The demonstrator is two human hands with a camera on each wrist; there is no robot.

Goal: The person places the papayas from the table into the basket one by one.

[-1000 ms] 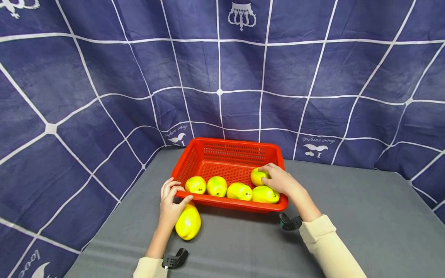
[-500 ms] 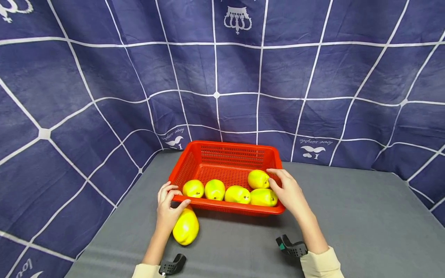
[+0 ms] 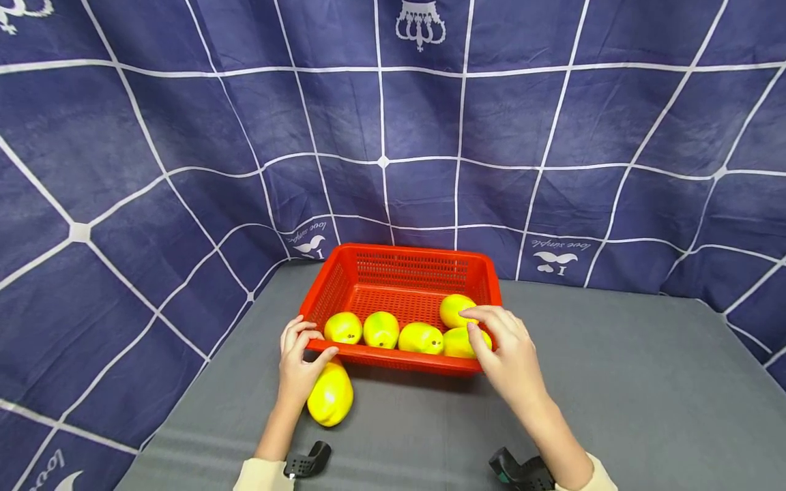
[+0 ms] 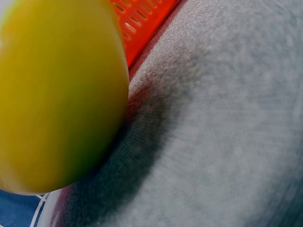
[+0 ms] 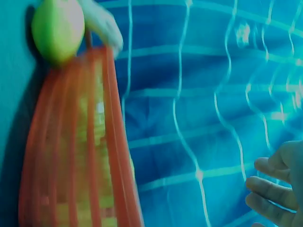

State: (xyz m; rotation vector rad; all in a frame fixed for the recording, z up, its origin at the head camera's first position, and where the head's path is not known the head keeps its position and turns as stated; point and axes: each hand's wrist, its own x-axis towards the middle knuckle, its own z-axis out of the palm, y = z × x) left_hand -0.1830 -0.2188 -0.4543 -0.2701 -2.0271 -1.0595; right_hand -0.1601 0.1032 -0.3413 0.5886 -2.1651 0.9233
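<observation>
A red plastic basket [image 3: 402,249] with slotted walls stands on the grey table. Several smooth yellow, mango-like fruits, one of them a middle fruit [image 3: 420,338], lie inside, most in a row along its near wall. My left hand [image 3: 301,372] grips the basket's near left corner, fingers over the rim and thumb along the front. Below that thumb, outside the basket, lies another yellow fruit [image 3: 330,395], which fills much of the left wrist view. My right hand [image 3: 512,354] hovers at the near right corner, fingers loosely bent and holding nothing, overlapping a fruit [image 3: 457,343] there.
A blue curtain with white grid lines [image 3: 424,194] hangs behind and to the left of the table [image 3: 614,382]. Black wrist-worn devices, such as the left one [image 3: 309,460], sit below both hands.
My right hand has come away from the back right fruit, drawing back toward the near right corner. That fruit stays in the basket. My left hand keeps its place at the corner.
</observation>
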